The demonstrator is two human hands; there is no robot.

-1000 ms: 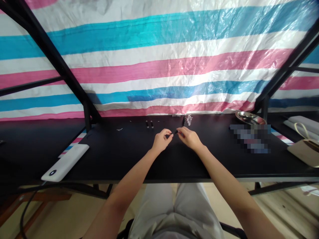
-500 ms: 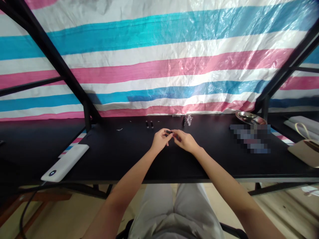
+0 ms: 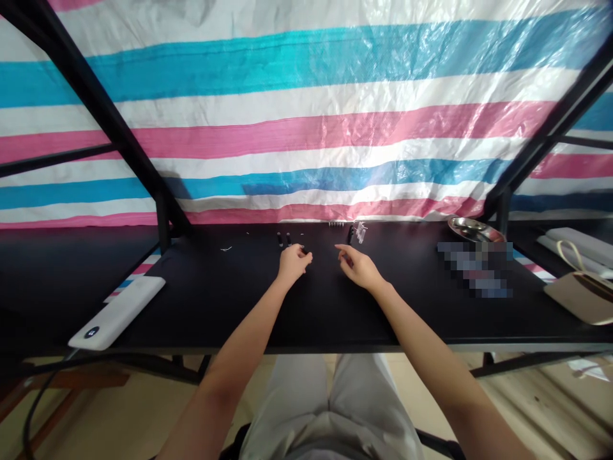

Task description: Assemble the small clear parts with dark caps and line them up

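Note:
My left hand [image 3: 294, 263] is closed on a small dark cylindrical piece [image 3: 305, 250], mostly hidden by the fingers. Just beyond that hand two similar short black pieces with pale ends, a left one [image 3: 280, 239] and a right one [image 3: 288, 239], lie side by side on the black table. Over the table to the right, my right hand [image 3: 358, 264] has its index finger stretched out and the others loosely curled; I see nothing in it. Past its fingertips are a black part [image 3: 350, 234] and a little bunch of clear and white pieces [image 3: 361, 232].
A row of small metallic pieces [image 3: 336, 224] lies at the table's back edge. Thin white scraps [image 3: 226, 248] are on the left. A white power bank [image 3: 117, 314] with a cable lies front left. Right: a shiny metal dish [image 3: 476, 230], a blurred patch and a beige pouch [image 3: 582, 297].
My hands were together on the small dark piece; now they are apart. The left hand has carried the piece left, toward the two black pieces, and the right hand has let go.

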